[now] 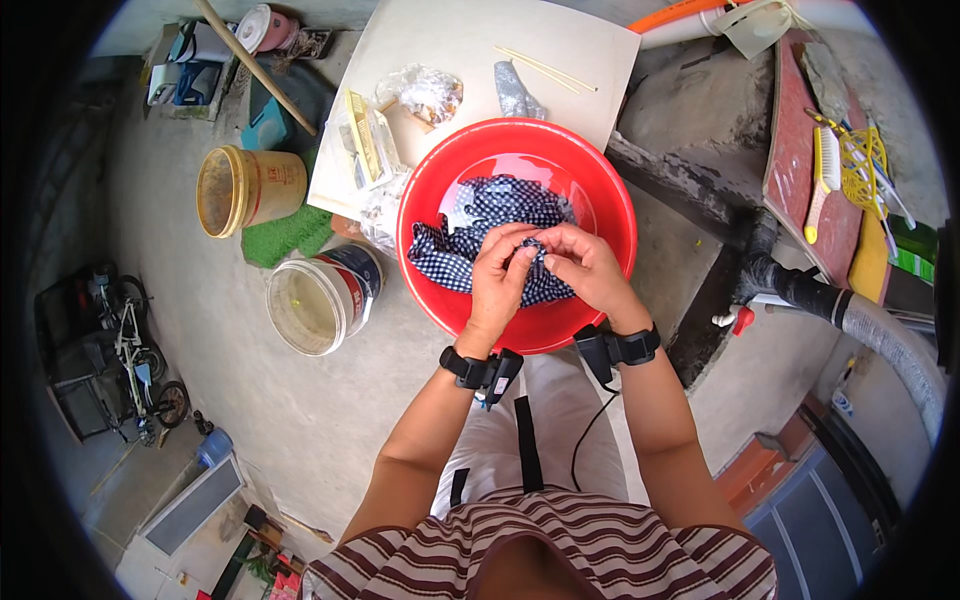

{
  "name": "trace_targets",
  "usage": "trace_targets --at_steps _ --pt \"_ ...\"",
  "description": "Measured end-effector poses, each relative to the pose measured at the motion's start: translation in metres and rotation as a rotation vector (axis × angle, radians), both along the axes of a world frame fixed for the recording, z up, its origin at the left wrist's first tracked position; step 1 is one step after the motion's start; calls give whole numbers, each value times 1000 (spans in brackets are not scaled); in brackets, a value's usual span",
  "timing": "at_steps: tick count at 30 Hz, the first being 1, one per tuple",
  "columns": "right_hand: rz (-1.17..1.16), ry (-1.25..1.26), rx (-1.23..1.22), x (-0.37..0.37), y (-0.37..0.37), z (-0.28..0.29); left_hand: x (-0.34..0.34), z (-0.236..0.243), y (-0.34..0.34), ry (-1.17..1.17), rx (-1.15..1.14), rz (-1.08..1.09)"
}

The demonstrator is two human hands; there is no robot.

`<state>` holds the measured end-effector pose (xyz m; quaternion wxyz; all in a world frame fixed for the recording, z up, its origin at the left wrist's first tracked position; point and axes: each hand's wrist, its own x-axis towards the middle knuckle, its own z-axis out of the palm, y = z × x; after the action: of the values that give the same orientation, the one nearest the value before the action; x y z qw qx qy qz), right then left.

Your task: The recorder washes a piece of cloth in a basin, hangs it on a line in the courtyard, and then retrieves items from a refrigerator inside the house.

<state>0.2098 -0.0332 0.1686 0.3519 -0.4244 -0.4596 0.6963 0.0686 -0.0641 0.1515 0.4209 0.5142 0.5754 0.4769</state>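
A red plastic basin (615, 200) holds a navy-and-white checked cloth (510, 200) and some water. Both my hands are raised over the middle of the cloth, close together. My left hand (498, 280) pinches a bunched part of it between thumb and fingers. My right hand (588, 268) grips the same bunch from the right, its fingertips near those of the left. The rest of the fabric lies crumpled in the basin, partly behind my hands. Black straps with devices circle both wrists.
A pale board (340, 200) with plastic bags and thin sticks lies beyond the basin. Two buckets (320, 310) stand at the left, near green mat (285, 240). At right are a pipe (880, 340), a red-handled tap (740, 320) and a ledge with a brush (825, 165). A bicycle (130, 350) is far left.
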Motion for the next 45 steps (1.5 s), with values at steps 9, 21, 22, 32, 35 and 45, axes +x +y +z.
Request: trace_targets --at_steps 9,21,22,32,35,45 --pt "106 -308 -33 18 -5 -10 -10 -3 -4 -134 -73 28" --pt "-31 -249 -80 7 -1 -11 -9 14 -5 -37 28 -65" --pt "-21 -183 -86 9 0 -11 -8 14 -6 -62 25 -44" --pt "-233 -74 -12 -1 -7 -21 -3 9 -9 -200 -104 -121" --pt "-252 -69 -31 -5 -12 -26 2 11 -9 -211 -108 -150" --pt "-129 29 -13 2 -12 -12 11 7 0 -113 -31 -67"
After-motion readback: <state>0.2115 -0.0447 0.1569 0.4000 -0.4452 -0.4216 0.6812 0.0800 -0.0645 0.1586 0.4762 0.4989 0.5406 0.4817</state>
